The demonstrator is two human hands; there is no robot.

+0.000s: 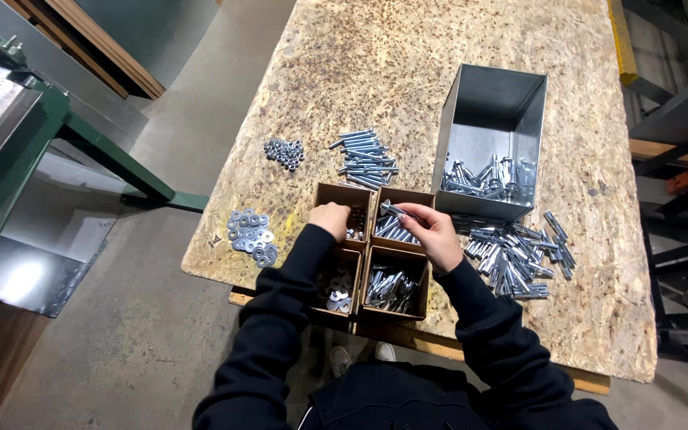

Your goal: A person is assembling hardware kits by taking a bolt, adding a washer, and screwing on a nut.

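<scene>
Sleeves, dark, come up from bottom edge w/ both hands over a cardboard box split into four compartments, sitting at near edge of a chipboard table. Near-left compartment has washers in it, near-right has short silver sleeve-type pieces. Left hand is curled knuckles-up over far-left compartment, fingers dipped inside among small parts; can't tell if it's got anything pinched, fingertips hidden. Right hand sits over far-right compartment, thumb & fingertips closed on one bolt, which lies roughly level, pointing left across that compartment's far rim, above the other bolts already in it. Just right of the box, touching distance from right wrist, a loose heap of anchor sleeves spreads on the table. Left of the box, near table's left edge, a small pile of washers. Further out, past the box, a neat bunch of long bolts lying side by side, and left of those a little cluster of nuts. Far right, an open grey metal bin stands w/ more silver hardware in its bottom. Off the table to left, a green machine frame on concrete floor.
</scene>
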